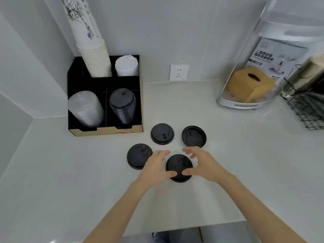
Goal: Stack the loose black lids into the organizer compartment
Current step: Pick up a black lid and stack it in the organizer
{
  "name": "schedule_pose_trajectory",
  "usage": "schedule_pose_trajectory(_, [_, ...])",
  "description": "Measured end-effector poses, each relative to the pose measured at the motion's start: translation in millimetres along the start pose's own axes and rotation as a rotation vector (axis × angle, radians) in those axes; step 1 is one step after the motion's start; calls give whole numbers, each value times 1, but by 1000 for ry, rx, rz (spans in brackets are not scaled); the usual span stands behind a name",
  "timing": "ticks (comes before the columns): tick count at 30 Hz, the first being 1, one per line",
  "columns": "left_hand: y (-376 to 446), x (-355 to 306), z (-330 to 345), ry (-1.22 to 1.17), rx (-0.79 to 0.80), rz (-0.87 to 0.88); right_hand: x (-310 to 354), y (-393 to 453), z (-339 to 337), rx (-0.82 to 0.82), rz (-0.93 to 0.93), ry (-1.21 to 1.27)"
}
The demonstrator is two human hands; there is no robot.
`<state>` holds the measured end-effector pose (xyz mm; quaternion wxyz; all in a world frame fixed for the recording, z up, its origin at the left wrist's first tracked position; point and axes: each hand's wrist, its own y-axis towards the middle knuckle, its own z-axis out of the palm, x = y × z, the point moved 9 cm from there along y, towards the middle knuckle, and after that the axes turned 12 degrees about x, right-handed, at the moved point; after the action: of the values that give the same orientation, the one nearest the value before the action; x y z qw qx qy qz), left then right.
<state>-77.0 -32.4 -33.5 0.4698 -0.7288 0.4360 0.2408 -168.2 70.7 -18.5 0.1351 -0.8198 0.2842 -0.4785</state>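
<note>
Closing both hands on nearest round black plastic lid (178, 166); left hand (157, 165), right hand (201, 163) fingers spread, thumbs touching rim. I pinch opposite edges, lift level.

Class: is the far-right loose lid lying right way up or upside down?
Upside down. The far-right lid shows its hollow underside with a raised rim, unlike the domed lid beside it.

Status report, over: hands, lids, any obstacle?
Left hand and right hand open, thumbs touching nearest lid. Four lids loose on counter. Black stack in organizer; path clear.
</note>
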Motion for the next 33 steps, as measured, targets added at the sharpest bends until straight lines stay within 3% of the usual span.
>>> schedule_pose_trajectory(8, [5, 2, 22, 82, -138, 59, -29, -2, 22, -68, 27, -12])
schedule_pose_trajectory(17, [7, 0, 13, 41, -174, 46, -22, 2, 12, -146, -31, 27])
schedule_pose_trajectory(33, [-27, -36, -116, 3, -478, 215, 98, 38, -50, -212, -323, 1])
